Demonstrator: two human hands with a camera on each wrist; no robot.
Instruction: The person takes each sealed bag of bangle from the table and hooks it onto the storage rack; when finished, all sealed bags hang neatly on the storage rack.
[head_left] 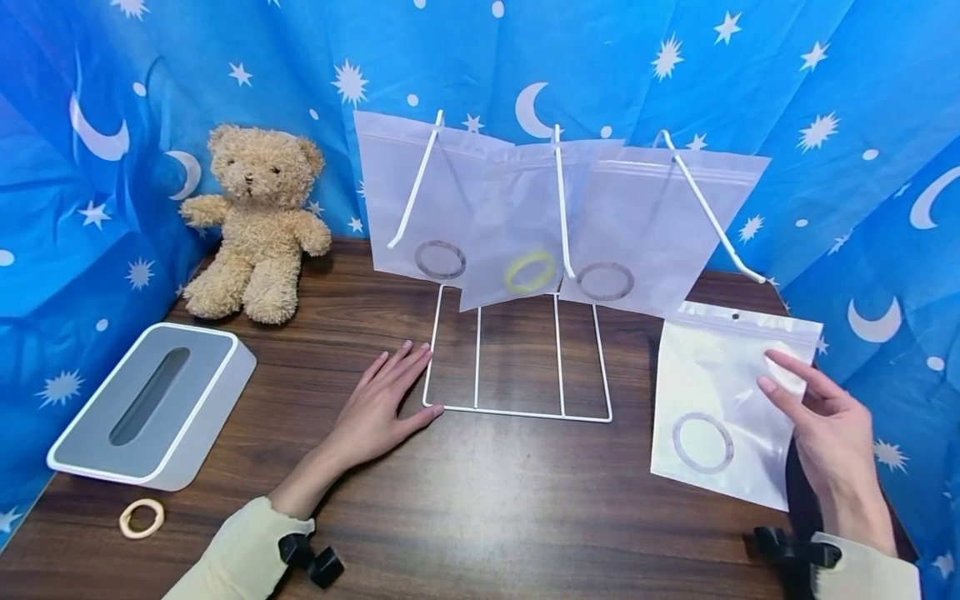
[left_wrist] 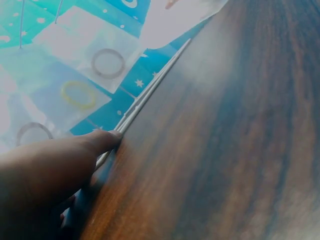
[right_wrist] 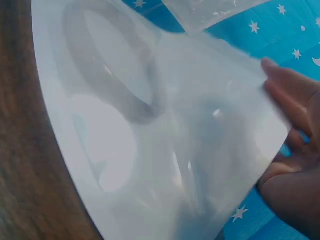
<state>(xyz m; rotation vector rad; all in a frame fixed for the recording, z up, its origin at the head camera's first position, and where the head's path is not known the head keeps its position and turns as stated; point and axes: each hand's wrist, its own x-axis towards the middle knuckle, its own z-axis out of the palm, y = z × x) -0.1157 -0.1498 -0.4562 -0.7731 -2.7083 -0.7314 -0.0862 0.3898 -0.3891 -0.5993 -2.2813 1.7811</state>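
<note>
My right hand (head_left: 834,429) pinches the right edge of a white zip bag (head_left: 731,371), held tilted at the table's right side. A pale ring-shaped bangle (head_left: 677,454) shows through its lower left, and in the right wrist view the bag (right_wrist: 200,135) fills most of the picture. My left hand (head_left: 382,408) rests by the front left corner of a white wire rack (head_left: 517,412), fingers extended, thumb at the corner. Three rack hooks have zip bags (head_left: 408,183) hanging at them: the left and right hold brownish bangles, the middle bag (head_left: 498,196) a yellow one.
A teddy bear (head_left: 258,217) sits at the back left. In front of it stands a grey and white tissue box (head_left: 90,417), with a cream bangle (head_left: 125,521) lying near it. Blue curtain (head_left: 465,50) with moons and stars encloses the wooden table (head_left: 495,517).
</note>
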